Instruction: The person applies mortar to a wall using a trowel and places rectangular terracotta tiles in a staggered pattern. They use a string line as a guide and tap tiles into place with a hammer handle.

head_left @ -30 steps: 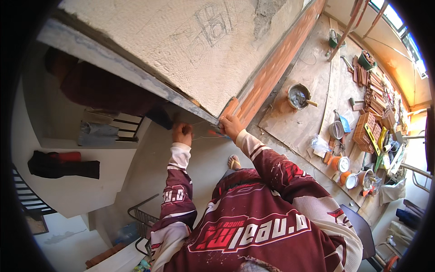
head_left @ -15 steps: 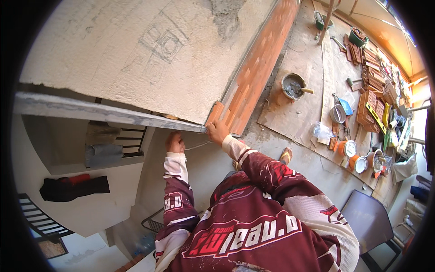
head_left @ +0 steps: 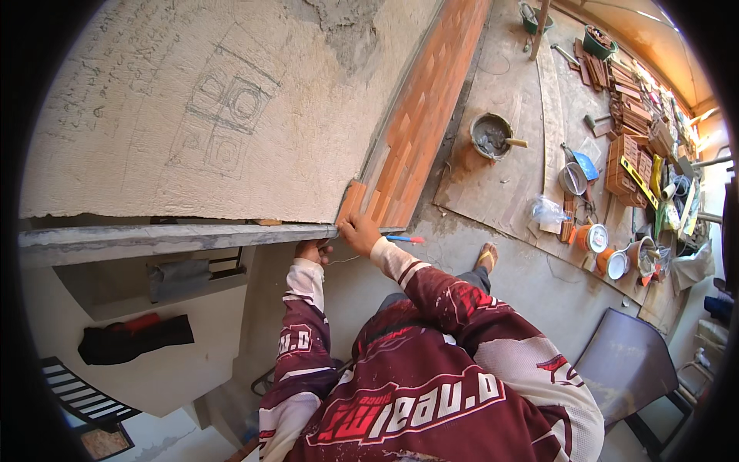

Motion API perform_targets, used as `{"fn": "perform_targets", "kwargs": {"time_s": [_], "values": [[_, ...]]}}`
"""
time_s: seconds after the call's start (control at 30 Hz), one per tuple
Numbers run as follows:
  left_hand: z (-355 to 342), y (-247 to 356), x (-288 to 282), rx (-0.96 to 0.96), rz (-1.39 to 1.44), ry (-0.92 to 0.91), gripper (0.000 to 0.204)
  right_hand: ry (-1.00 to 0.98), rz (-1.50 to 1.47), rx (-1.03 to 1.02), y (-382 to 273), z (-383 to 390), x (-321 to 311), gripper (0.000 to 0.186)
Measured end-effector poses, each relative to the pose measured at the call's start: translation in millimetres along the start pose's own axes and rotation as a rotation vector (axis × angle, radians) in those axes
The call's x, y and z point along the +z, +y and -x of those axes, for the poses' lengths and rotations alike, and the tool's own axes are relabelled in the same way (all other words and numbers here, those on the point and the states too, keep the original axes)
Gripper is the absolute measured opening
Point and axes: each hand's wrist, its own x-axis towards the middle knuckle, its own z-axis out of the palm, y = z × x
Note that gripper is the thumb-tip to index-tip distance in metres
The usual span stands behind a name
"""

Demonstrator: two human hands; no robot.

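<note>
A long grey metal bar (head_left: 177, 240) runs along the edge of the rough plastered wall (head_left: 308, 115), its right end meeting the strip of small reddish-brown tiles (head_left: 416, 115). My right hand (head_left: 359, 233) is closed at that corner, fingertips pressed against the bar's end and the lowest tiles; what it pinches is hidden. Just below the bar, my left hand (head_left: 312, 251) curls its fingers around a thin pale string (head_left: 342, 260), which trails toward the right hand. Beside my right wrist shows a blue and red pencil-like stick (head_left: 406, 239).
Right of the tiles, boards bear a mortar bucket (head_left: 491, 137), a grey bowl (head_left: 573, 179), a yellow spirit level (head_left: 639, 182), stacked bricks (head_left: 622, 162) and white-and-orange tubs (head_left: 593, 238). A dark chair (head_left: 623, 362) stands lower right. Stair railings (head_left: 81, 389) are lower left.
My left hand has risen to the bar and come closer to my right hand. The view has shifted, and the blue and red stick now shows beside my right wrist.
</note>
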Motion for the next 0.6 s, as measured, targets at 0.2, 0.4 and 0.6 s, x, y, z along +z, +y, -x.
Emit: {"fn": "perform_targets", "kwargs": {"time_s": [0.2,0.4,0.6], "values": [[-17.2,-13.2,-7.6,-0.055,0.377,-0.143,0.025,-0.074,-0.237,0.087,-4.2,10.0,0.7,0.019],[-20.4,-26.8,6.1,0.102,0.409,0.04,0.029,-0.114,-0.309,0.124,2.7,4.7,-0.8,0.019],[-7.5,-4.9,10.8,0.277,0.334,0.324,0.026,-0.125,-0.362,0.111,3.5,6.5,0.1,0.02]]}}
